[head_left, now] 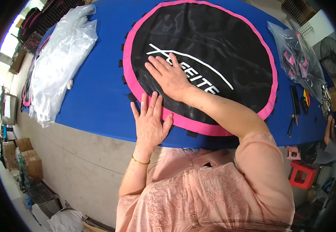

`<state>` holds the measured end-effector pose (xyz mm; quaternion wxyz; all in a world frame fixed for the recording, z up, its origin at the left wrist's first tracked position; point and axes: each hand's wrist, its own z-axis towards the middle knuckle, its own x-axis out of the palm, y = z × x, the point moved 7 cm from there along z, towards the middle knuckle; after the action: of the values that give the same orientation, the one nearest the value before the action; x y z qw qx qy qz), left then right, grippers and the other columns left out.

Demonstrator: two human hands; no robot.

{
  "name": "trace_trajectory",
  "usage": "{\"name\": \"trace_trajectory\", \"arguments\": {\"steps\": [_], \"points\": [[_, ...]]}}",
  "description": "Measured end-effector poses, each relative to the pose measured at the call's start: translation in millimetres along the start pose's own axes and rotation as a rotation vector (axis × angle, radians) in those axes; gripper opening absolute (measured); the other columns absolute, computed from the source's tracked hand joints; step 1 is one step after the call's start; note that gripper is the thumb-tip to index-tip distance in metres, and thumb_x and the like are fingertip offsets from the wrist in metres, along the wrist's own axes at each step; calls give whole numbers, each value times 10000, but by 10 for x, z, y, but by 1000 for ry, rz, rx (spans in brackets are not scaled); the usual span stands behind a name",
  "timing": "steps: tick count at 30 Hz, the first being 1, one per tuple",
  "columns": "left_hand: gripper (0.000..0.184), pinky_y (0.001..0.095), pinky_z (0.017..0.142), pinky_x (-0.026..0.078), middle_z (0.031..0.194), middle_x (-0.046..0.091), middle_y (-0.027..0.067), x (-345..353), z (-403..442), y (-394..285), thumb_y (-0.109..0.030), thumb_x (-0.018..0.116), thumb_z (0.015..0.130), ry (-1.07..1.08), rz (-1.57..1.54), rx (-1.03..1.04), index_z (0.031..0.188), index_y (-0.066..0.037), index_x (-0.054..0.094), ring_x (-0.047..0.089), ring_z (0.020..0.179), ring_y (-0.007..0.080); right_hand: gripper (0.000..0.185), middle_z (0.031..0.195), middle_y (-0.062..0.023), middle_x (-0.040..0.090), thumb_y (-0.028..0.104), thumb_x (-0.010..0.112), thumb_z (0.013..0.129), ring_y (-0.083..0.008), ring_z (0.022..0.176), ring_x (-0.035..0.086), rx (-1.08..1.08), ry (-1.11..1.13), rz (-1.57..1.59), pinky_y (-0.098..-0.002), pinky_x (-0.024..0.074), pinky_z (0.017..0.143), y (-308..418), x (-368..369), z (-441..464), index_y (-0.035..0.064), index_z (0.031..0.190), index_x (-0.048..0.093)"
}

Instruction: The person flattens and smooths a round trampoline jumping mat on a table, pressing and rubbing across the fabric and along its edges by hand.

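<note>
Where hands [171, 82] rest, mat [222, 42] lies flat

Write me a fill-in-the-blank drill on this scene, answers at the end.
1. The round black mat has a ____ border.
2. The table cover under the mat is ____.
3. The bracelet circles the ____ wrist.
4. The hand nearer the white lettering is the ____ hand.

Missing words: pink; blue; left; right.
</note>
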<state>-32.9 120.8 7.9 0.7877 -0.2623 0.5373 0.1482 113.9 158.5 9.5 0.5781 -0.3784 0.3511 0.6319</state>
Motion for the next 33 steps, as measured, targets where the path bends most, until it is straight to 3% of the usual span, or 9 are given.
{"name": "trace_trajectory", "arguments": {"steps": [4, 14, 22, 31, 33], "points": [[635, 683, 1243, 170, 1586, 513, 163, 26, -7, 0, -444, 608, 990, 25, -23, 6, 1485, -48, 568, 395, 1523, 393, 652, 1612, -175, 446, 181, 640, 936, -328, 1478, 448, -49, 33, 47, -612, 205, 1260, 176, -146, -223, 49, 1550, 464], [580, 688, 1216, 231, 1560, 520, 160, -8, 29, -45, -409, 619, 986, 41, -2, 33, 1491, -126, 578, 422, 1490, 388, 682, 1614, -198, 431, 69, 630, 898, -344, 1493, 432, 5, 98, 110, -619, 199, 1257, 50, -333, -496, 33, 1554, 449], [581, 682, 1215, 242, 1558, 527, 160, 17, 19, -32, -401, 631, 977, 30, -2, 25, 1478, -111, 584, 439, 1480, 393, 664, 1614, -167, 445, 170, 660, 923, -327, 1483, 447, -35, -5, 59, -610, 224, 1253, 199, -152, -259, 54, 1548, 469], [586, 679, 1221, 235, 1564, 526, 152, -37, 42, -50, -411, 632, 974, 39, -43, 14, 1481, -119, 592, 438, 1489, 381, 528, 1602, -151, 472, 49, 494, 984, -301, 1466, 476, 13, 198, 112, -585, 215, 1266, -84, -816, -1156, 42, 1511, 536], [538, 668, 1211, 254, 1538, 550, 185, -68, 51, -64, -330, 652, 968, 30, -71, 13, 1447, -88, 615, 452, 1461, 427, 524, 1592, -152, 485, 44, 492, 981, -301, 1457, 488, 31, 202, 89, -576, 224, 1265, -141, -863, -1262, 40, 1501, 548]]}}
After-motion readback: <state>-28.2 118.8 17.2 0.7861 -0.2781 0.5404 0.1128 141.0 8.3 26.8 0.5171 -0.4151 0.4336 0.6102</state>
